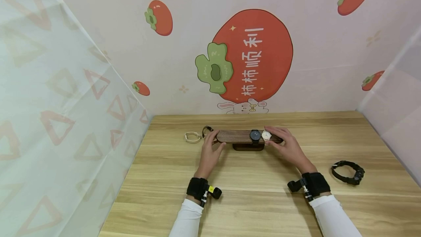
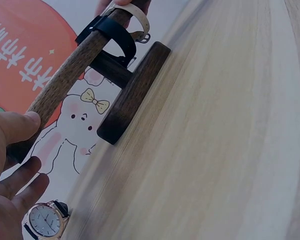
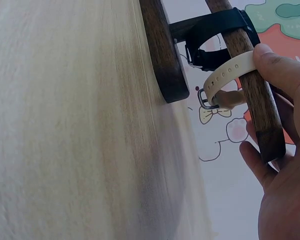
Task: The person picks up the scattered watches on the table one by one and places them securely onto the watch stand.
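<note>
A dark wooden watch stand (image 1: 230, 136), a long bar on a post and a rounded base (image 2: 135, 95), stands at the back of the table. My left hand (image 1: 210, 154) holds the bar's left end, thumb on the near side. Round the bar's right half are a black watch (image 1: 255, 135) and a watch with a cream strap (image 3: 230, 75). My right hand (image 1: 291, 151) pinches the cream-strapped watch, thumb at its strap and other fingers reaching behind the bar. The black watch sits just left of it, its strap (image 2: 122, 37) buckled in a loop under the bar.
Left of the stand lie a pale looped watch (image 1: 192, 137) and a dark-strapped watch (image 2: 45, 220) with a white dial, close to my left fingers. A bulky black watch (image 1: 348, 173) lies on the table at the right. A printed backdrop wall (image 1: 184, 65) rises behind the table.
</note>
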Motion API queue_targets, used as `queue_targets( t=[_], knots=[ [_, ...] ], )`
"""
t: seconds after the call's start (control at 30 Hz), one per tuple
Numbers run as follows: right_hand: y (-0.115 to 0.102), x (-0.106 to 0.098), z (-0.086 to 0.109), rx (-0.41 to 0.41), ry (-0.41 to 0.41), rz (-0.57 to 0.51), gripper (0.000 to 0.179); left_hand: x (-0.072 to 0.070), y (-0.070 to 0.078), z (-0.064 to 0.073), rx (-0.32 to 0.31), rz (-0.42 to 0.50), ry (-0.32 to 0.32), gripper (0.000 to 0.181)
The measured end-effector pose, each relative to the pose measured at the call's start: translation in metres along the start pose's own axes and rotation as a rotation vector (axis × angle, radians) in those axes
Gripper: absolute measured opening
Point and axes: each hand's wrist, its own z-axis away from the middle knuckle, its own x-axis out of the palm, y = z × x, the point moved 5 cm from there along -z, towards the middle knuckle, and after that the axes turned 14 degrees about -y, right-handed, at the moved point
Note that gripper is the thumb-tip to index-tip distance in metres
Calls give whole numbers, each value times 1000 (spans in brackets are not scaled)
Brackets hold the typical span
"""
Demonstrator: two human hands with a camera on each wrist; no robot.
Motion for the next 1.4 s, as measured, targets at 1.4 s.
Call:
queue_targets(
  t=[1.4],
  knots=[
    [14,-17,21,79,33,-7,63,-65,-26,16,19,-304,-9,45]
  ],
)
